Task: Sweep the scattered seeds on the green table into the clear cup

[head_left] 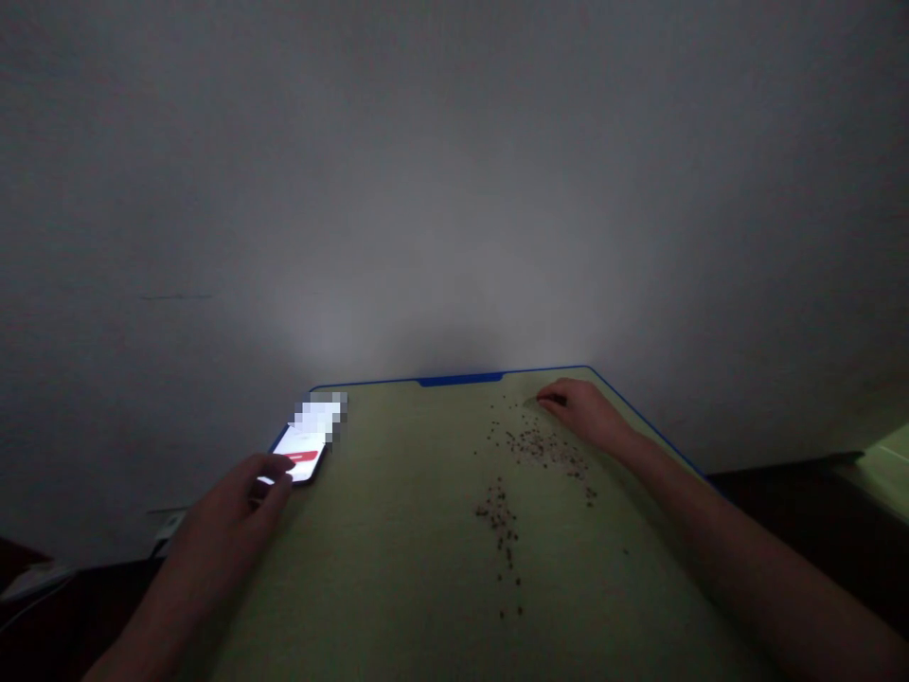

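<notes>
At the table's left edge a lit smartphone [307, 443] lies face up, with a red button low on its white screen. My left hand [245, 493] is at its lower end, the index fingertip over the screen and the thumb a little apart from it, holding nothing. Towards the far right of the table, my right hand [579, 407] has its fingers pinched together close to the tabletop. What they hold, if anything, is too small and dark to make out. Just below that hand lies a scatter of small dark grains [536, 447]. A second loose cluster of grains [497, 511] lies nearer me.
The pale tabletop [369, 559] has a blue rim and a blue strip [460, 380] at its far edge. A grey wall [454, 208] rises just behind it. A pale surface [891, 469] stands at far right. Cables show at lower left. The room is dim.
</notes>
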`<state>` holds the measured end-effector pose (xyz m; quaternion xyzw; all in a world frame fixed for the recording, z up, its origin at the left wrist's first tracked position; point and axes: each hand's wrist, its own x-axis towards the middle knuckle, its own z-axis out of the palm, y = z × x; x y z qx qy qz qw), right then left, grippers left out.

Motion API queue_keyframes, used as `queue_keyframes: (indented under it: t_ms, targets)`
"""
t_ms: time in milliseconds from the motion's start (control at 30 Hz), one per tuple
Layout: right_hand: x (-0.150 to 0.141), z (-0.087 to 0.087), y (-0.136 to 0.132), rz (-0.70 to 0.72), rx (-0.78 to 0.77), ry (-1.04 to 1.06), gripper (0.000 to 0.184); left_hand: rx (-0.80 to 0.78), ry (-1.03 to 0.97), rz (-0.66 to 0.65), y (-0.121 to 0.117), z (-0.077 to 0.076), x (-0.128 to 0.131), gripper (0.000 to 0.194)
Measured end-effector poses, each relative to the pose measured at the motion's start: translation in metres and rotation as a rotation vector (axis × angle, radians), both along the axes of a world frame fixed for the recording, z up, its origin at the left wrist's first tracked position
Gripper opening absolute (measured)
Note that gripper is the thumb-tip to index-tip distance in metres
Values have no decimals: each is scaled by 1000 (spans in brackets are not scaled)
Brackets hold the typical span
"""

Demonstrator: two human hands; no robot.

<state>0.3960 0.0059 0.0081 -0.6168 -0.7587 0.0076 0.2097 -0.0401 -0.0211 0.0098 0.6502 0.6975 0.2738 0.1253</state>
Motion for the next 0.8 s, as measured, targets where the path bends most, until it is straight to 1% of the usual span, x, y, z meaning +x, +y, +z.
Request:
queue_keyframes:
  t_ms: [67,200,267,333,367,433,533,600,667,733,800]
  targets:
    - [-11,-6,-10,18,14,-66,23,3,2,0,-1,2,2,31]
    - [-32,-17,-49,103,16,-185,22,3,6,-12,-3,5,6,33]
    - [-34,-16,-64,145,29,-223,23,5,14,-25,-4,6,7,34]
    - [-27,-10,-66,150,29,-177,23,12,19,-35,-5,6,7,35]
    - [-21,-6,-62,123,11,-115,22,15,17,-39,-5,6,7,36]
    - [-6,2,-41,16,-56,47,19,20,11,-35,-5,5,6,36]
    - [18,6,7,-119,-124,119,20,24,-2,-15,-4,1,4,37]
    - [28,3,40,-203,-189,140,22,32,-23,-24,-3,-1,2,38]
    - [31,-4,68,-259,-245,150,26,56,-53,-53,-2,-2,1,39]
    - [29,-12,90,-287,-278,151,31,54,-85,-69,-4,-1,1,40]
    - [23,-19,106,-293,-297,148,31,24,-105,-54,-6,0,1,40]
